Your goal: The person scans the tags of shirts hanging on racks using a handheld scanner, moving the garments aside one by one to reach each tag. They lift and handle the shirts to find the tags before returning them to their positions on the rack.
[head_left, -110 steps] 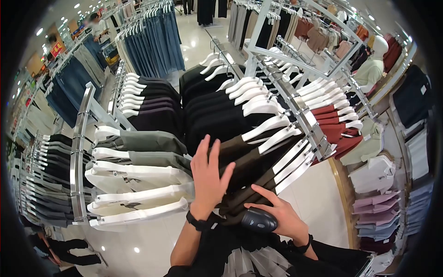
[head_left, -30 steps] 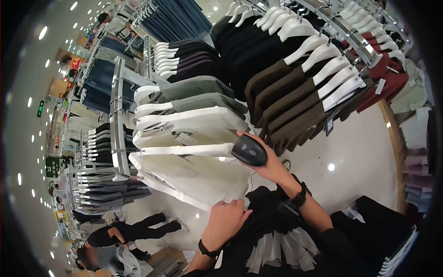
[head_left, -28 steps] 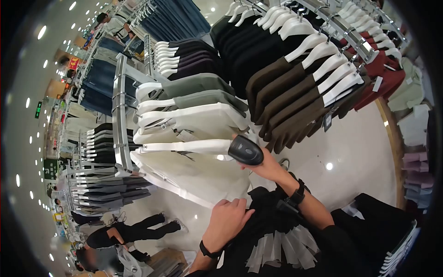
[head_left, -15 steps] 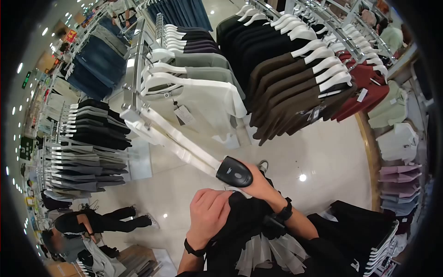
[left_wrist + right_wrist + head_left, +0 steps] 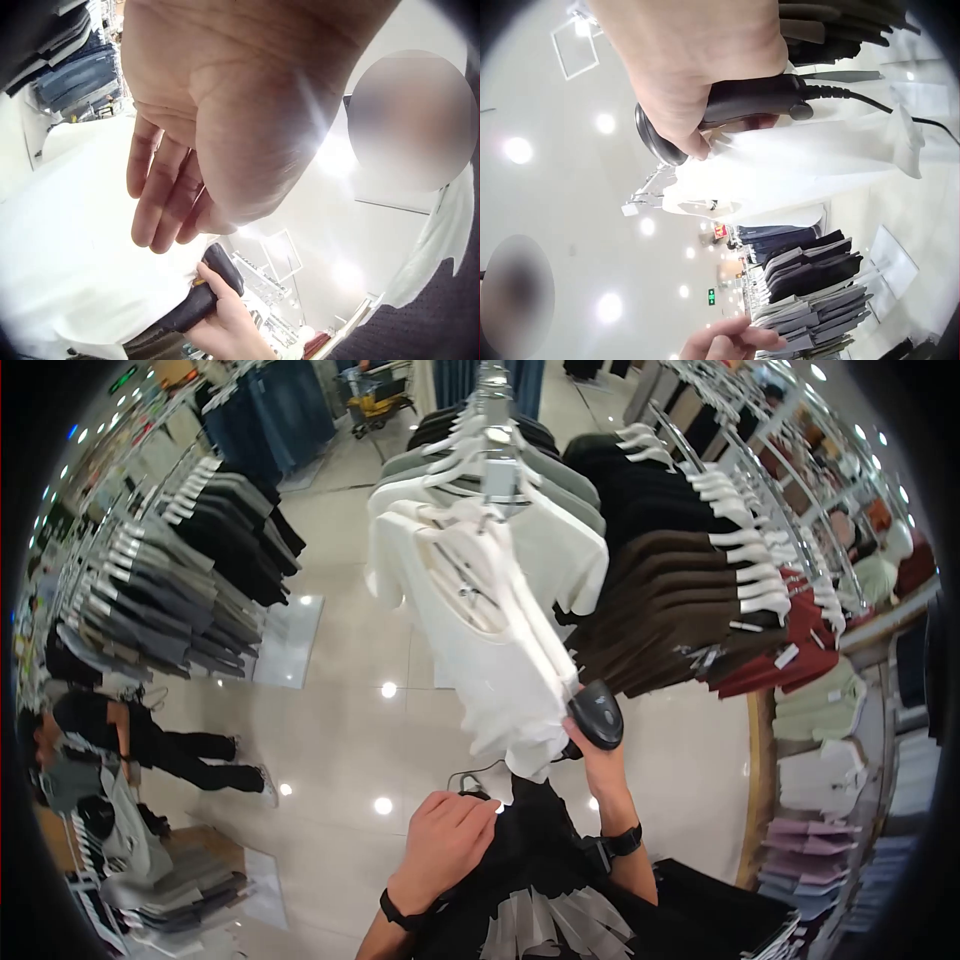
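My right hand (image 5: 600, 765) grips a black corded barcode scanner (image 5: 597, 715). Its fingertips pinch the shoulder of a white T-shirt (image 5: 470, 670) beside the scanner. This T-shirt hangs on a white hanger at the near end of a chrome rail (image 5: 497, 430), with its neckline turned toward me. In the right wrist view, the scanner's handle (image 5: 750, 101) lies under my palm and its cable trails off to the right. My left hand (image 5: 445, 840) hovers low in front of my black clothing, its fingers loosely bent and nothing in them. The T-shirt's hem hangs just beyond it.
Brown tops (image 5: 660, 585) on hangers crowd the right side, with red ones (image 5: 785, 675) behind. Grey and black garments (image 5: 175, 600) fill a rack at left. A person in black (image 5: 165, 745) is at the lower left, by more hanging clothes. Pale tiled floor (image 5: 350, 710) lies between.
Both hands have left the brown tops for the white ones. My right hand, with the scanner, has pulled the front white T-shirt round to face me. The view has swung to the left.
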`<state>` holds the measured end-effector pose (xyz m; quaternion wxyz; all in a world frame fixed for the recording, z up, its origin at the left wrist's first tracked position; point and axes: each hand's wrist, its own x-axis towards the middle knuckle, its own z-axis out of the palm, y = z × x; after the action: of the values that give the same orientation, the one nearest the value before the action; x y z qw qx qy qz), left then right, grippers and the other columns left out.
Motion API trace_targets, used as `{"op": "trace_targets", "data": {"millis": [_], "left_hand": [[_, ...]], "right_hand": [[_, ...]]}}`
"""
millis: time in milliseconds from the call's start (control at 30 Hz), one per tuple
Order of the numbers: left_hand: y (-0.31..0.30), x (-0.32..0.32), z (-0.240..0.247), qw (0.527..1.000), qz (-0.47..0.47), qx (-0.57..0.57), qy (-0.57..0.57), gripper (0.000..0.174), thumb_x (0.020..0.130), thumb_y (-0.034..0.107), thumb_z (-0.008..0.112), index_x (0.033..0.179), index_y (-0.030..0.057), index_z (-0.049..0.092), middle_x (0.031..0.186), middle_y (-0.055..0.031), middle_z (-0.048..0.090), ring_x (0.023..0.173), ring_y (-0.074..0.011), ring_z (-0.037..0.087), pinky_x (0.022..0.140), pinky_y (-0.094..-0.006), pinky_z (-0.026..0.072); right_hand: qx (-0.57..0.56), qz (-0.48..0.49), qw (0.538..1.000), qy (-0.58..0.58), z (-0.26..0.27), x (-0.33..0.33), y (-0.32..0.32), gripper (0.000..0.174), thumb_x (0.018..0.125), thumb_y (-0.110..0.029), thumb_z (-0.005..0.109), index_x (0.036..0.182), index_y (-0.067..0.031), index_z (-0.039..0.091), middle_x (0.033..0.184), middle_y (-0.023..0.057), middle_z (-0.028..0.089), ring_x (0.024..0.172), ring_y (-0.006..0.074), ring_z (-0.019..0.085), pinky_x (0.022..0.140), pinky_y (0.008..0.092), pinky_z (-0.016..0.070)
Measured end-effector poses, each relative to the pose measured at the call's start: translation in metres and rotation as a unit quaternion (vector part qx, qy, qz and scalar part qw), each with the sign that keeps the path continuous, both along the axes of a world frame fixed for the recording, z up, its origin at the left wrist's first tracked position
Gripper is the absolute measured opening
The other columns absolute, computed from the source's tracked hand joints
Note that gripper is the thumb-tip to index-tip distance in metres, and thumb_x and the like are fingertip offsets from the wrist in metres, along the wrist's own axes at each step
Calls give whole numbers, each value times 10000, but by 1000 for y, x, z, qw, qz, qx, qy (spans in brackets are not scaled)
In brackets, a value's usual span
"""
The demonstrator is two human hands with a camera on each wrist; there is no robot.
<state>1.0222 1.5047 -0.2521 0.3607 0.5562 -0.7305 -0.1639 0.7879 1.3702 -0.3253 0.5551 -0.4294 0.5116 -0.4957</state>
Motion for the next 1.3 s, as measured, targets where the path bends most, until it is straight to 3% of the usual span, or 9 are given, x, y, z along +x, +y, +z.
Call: {"op": "trace_targets", "data": {"millis": [367,767,867,967,1033,1133,1200,1267,1300], "left_hand": [[21,35,-10,997,58,-26,31,192,889,42,812,1074,68,765,902,-47,736,830,-256,715,837,-406,563],[-35,77,-35,998,46,-6,36,164,899,56,806,1057,59,762,894,-43,718,819,-263,699,799,-387,560],[-64,101,-34,998,43,13,38,284,899,63,809,1178,49,757,996,-56,743,856,-275,707,803,-390,571],[-98,129,-24,992,66,95,55,532,880,68,834,1390,35,684,1236,-116,730,1035,-329,706,908,-430,575],[-124,151,-27,993,103,48,26,794,856,48,855,1576,12,520,1478,-196,616,1252,-402,629,1042,-473,536],[-165,186,-30,988,151,11,14,910,833,13,865,1630,-14,428,1565,-240,540,1376,-443,538,1132,-504,476],[-197,206,-23,987,157,3,23,898,813,-4,866,1600,-19,433,1541,-235,543,1388,-428,529,1151,-504,463],[-226,222,-22,985,158,4,64,811,788,6,876,1511,-4,509,1466,-217,583,1352,-412,555,1128,-503,465],[-239,225,-17,990,136,16,24,676,751,20,882,1360,17,587,1327,-206,635,1220,-413,616,1030,-489,505]], "right_hand": [[-20,-9,996,82,12,1,-9,680,909,-16,892,1531,-64,623,1193,-4,706,1080,101,653,1005,303,524],[-25,-229,973,31,-27,0,-75,361,988,-18,814,1310,-65,657,1186,9,655,1137,163,634,1045,364,510],[-34,-267,963,11,-46,-11,-108,315,998,-27,800,1286,-53,676,1220,23,696,1178,187,663,1068,378,522],[-44,-299,953,-7,-51,0,-137,407,1022,-74,783,1412,-56,667,1348,41,707,1257,209,663,1091,403,531],[-53,-327,943,-30,-55,10,-154,481,1024,-97,787,1481,-63,641,1443,54,684,1321,227,649,1133,420,530],[-19,-370,927,-66,-63,17,-176,479,1049,-127,758,1506,-78,624,1467,72,677,1325,245,662,1124,438,568],[-43,-339,939,-20,-74,24,-175,420,1101,-167,681,1507,-83,613,1460,80,676,1258,241,702,1074,442,608],[-61,-240,962,-117,-84,16,-180,486,1134,-210,648,1579,-51,537,1536,82,607,1361,258,631,1122,412,560],[-58,-248,960,-115,-85,19,-180,486,1134,-210,648,1579,-51,537,1536,82,607,1361,258,631,1122,412,560]]}}
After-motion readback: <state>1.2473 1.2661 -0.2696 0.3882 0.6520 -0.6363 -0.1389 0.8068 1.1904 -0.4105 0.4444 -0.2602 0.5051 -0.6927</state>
